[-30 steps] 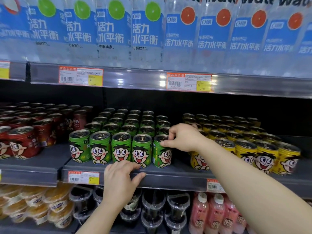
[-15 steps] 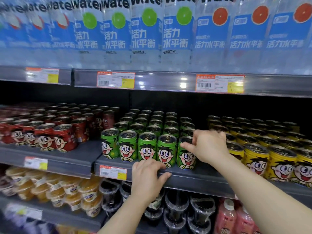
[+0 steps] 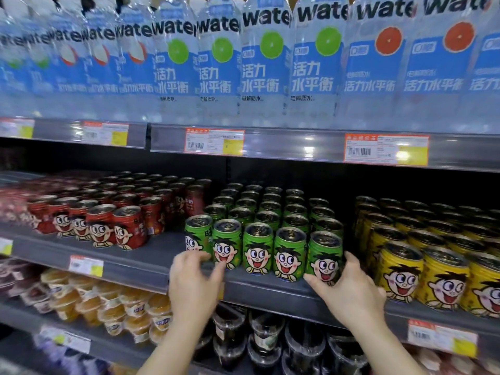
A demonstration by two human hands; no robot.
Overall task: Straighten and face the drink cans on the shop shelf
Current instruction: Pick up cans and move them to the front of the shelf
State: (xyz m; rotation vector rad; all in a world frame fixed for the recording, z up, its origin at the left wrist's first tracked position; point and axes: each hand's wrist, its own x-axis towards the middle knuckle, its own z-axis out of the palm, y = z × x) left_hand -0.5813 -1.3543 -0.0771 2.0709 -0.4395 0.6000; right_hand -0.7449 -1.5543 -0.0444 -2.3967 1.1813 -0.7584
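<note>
hands flank green cans at shelf edge

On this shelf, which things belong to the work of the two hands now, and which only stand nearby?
Job in hand:
- front row of green cartoon-face drink cans
- rightmost green can, in the grip of the right hand
- leftmost green can, touched by the left hand

Only nearby:
- red cans
- yellow cans
- blue-labelled water bottles
- orange jelly cups
</note>
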